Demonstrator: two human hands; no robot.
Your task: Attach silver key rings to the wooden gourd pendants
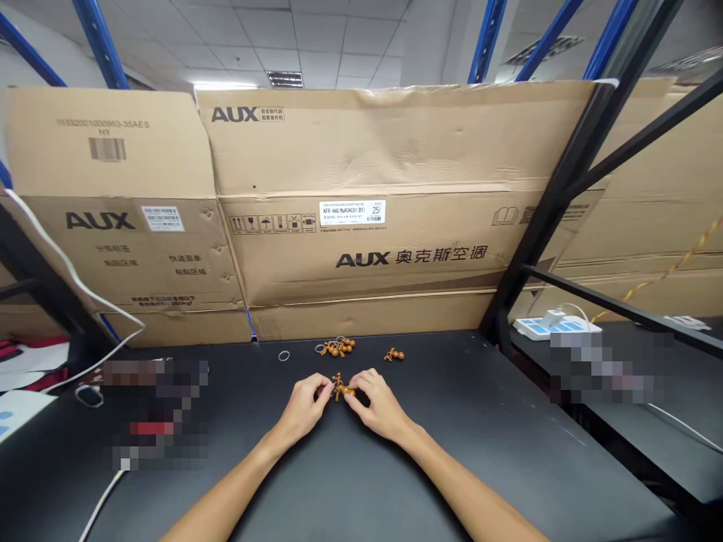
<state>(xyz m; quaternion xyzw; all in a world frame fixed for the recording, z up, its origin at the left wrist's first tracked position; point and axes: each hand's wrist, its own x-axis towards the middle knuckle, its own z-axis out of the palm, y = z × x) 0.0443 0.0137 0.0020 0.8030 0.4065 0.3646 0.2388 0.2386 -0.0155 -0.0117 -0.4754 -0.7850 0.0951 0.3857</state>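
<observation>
A small brown gourd-shaped charm (340, 390), with a knotted-looking cluster at one end, sits between my hands just above or on the black table. My right hand (376, 403) pinches its rounded end with thumb and fingers. My left hand (308, 406) is closed in a pinch at the charm's other side; whatever lies between those fingertips is too small to name. Beyond my hands lies a pile of similar brown charms (339, 347) with metal rings among them. One loose metal ring (284, 355) rests left of the pile, and a single charm (394, 354) lies to its right.
Cardboard panels (361, 165) stand along the table's back edge. Black rack posts (542, 203) rise at the sides. A white cable (84, 282) hangs at left near a small dark oval object (89, 395). A white power strip (556, 327) lies on the neighbouring surface at right.
</observation>
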